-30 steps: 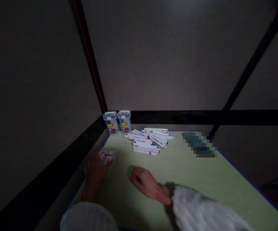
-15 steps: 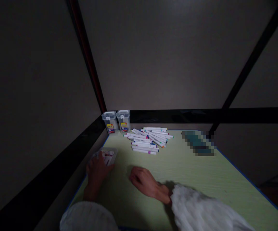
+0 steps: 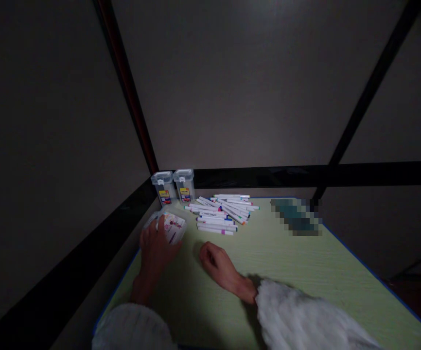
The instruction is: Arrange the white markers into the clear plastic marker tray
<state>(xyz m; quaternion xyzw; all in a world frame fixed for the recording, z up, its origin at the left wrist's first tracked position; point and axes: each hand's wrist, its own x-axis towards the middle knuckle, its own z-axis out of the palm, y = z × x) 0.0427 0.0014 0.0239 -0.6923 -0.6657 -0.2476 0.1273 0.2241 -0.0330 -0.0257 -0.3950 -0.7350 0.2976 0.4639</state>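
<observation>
My left hand (image 3: 157,250) grips a clear plastic case (image 3: 176,227) with a white printed label, its fingers spread over the near left side. The case is at the left edge of the table, and the hand covers part of it. To the right, my right hand (image 3: 219,266) rests on the table in a loose fist, with nothing visible in it. Beyond both hands lies a loose heap of white markers (image 3: 216,220) with coloured ends, several of them roughly side by side at the front.
Two lidded clear plastic boxes (image 3: 165,189) with yellow labels stand upright at the back left corner, against the wall. A blurred-out dark teal object (image 3: 296,216) lies at the back right. The pale green table (image 3: 287,262) has a blue edge.
My left hand has moved away from me and slightly right together with the plastic case, which now shows more of its label. My right hand has shifted slightly, still curled.
</observation>
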